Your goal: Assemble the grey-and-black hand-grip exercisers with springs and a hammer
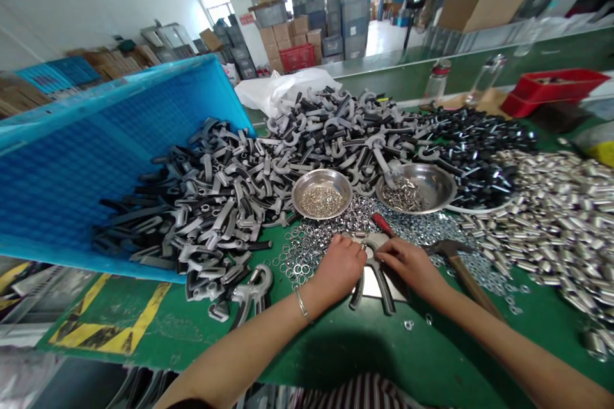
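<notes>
In the middle of the bench lies a plier-like hand tool [382, 282] with a grey hooked head and two black handles, over a light metal plate [398, 287]. My left hand [339, 266] has its fingers curled closed on the left side of the tool. From the right, my right hand [410, 265] pinches at the head; any small part between its fingertips is hidden. Just beyond my hands is a red handle [382, 223], and beside my right forearm rests a hammer [463, 268]. Loose metal rings [300, 268] surround the work spot.
A tipped blue crate [119, 128] spills grey tool parts [230, 185] across the left. Two metal bowls, one with tiny parts [322, 214] and one with pins [434, 188], stand ahead. Silver cylinders [566, 223] pile up right, near black-handled parts [480, 134] and red bins [551, 89].
</notes>
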{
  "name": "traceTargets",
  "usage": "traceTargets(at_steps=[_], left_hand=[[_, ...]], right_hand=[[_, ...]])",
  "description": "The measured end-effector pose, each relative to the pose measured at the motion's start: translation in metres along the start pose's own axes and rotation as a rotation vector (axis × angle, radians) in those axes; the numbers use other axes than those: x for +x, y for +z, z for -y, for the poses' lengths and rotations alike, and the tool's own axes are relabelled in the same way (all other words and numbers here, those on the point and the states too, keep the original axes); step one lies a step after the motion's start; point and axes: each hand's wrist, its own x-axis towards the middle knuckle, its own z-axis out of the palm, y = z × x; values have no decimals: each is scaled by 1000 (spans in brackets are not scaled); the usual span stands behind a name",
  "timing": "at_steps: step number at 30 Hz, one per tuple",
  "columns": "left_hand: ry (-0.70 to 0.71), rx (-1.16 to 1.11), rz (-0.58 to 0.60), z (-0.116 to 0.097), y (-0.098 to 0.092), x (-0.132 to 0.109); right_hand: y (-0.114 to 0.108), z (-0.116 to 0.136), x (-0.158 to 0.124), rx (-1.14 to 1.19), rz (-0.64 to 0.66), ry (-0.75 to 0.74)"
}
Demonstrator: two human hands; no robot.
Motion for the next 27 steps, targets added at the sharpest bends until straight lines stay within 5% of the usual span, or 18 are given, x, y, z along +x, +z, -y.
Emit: traceTargets(at_steps=[4,12,22,27], left_hand=[[77,61,6,-6,3,-7],[-42,-89,-59,-7,21,-44],[-174,-234,-65,-14,26,-44],[-79,-85,-39,-15,23,-42]], right_hand=[[14,-2,-13,-47,-17,-130],[25,1,-10,-231,-33,-289],[24,-2,-23,-590,97,-516],[19,-3,-40,-713,171,-557]])
